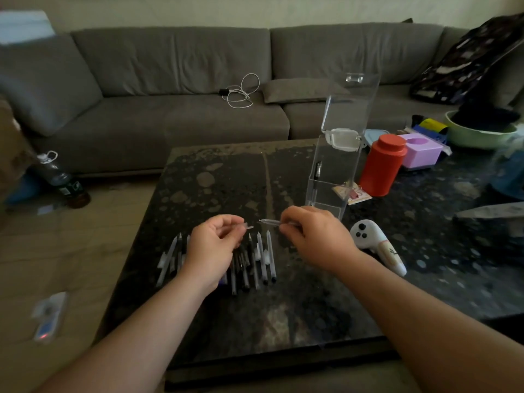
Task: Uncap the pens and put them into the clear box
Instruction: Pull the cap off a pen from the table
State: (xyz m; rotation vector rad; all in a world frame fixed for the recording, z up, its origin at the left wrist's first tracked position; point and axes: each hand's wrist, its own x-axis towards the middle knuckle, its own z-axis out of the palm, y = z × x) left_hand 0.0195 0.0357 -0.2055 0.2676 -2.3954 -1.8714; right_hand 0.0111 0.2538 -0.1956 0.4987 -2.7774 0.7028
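Observation:
My left hand (pixel 214 245) pinches a small clear pen cap (pixel 249 227) between thumb and fingers. A short gap to its right, my right hand (pixel 309 236) holds an uncapped clear pen (pixel 270 222), its tip pointing left toward the cap. Both hands hover over a row of several pens (pixel 255 259) lying on the dark table, partly hidden by my left hand. The tall clear box (pixel 330 177) stands behind my right hand with its lid hinged up; one dark pen (pixel 317 173) stands inside against its left wall.
A red canister (pixel 382 165), a purple box (pixel 422 150), a green bowl (pixel 479 133) and a white controller (pixel 377 245) crowd the table's right side. A grey sofa (pixel 170 89) runs behind. A bottle (pixel 63 180) stands on the floor at left.

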